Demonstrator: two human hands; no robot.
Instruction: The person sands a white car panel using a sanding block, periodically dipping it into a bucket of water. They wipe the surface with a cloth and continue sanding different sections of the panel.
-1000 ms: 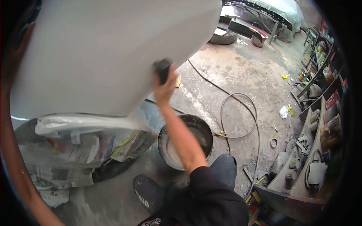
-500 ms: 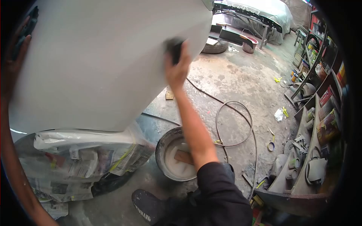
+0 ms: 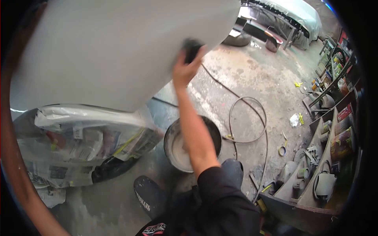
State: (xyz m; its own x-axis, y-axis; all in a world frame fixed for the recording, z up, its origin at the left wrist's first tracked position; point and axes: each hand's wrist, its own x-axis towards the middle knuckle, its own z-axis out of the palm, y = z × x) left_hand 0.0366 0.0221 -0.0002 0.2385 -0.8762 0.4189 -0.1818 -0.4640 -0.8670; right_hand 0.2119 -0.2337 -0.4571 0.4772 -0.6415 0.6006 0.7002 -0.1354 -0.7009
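Observation:
My right hand (image 3: 186, 72) is closed around a black sanding block (image 3: 193, 49), blurred by motion, against the smooth light-grey car panel (image 3: 106, 55) near its right edge. At the far left, my left hand (image 3: 23, 43) is dim and smeared by the panel's left side; its fingers do not show clearly. Below my right forearm stands a black bucket (image 3: 215, 135) with cloudy, whitish liquid in it. Under the panel, newspaper and clear plastic masking (image 3: 90, 145) wrap a rounded part.
A hose (image 3: 248, 98) lies looped on the stained floor. Along the right, shelves (image 3: 330, 90) hold cans and tools beside grey body parts (image 3: 311, 173). A tape roll (image 3: 282, 150) lies nearby. At the back are a plastic-covered vehicle (image 3: 293, 15) and a reddish bucket (image 3: 273, 43).
The view has shifted, so the masked part and bucket sit higher in it. My right hand, with the sanding block, appears slightly farther right. My left hand has become darker and less distinct.

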